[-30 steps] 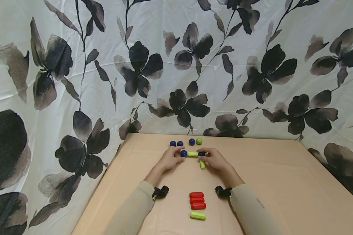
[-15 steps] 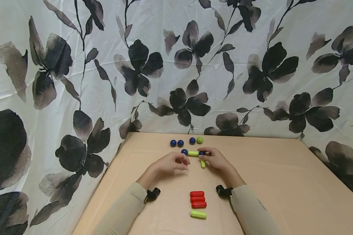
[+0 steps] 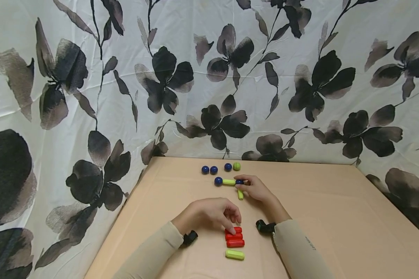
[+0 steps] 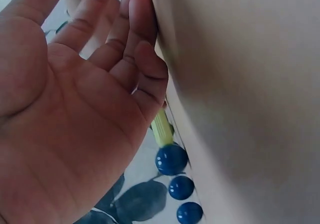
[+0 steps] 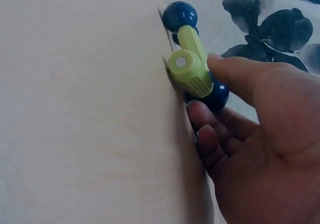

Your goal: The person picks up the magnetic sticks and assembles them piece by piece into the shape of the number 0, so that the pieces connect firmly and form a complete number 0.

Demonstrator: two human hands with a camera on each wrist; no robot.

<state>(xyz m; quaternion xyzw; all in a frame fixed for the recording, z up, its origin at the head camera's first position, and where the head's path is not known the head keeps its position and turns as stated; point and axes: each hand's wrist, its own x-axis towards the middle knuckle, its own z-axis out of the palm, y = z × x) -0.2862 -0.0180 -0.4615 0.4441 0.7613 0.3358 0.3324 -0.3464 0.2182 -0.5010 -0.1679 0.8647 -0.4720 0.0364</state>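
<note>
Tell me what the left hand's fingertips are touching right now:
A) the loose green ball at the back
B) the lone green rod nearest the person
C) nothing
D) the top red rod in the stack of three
D: in the head view the left hand has its fingertips down on the rearmost of the red rods, while the right hand holds the ball-and-rod assembly.

Head view high, looking down table point(image 3: 335, 217); wrist views close, sharing blue balls point(image 4: 171, 159).

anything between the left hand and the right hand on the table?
Head view: only bare table between the left hand and the right hand.
</note>
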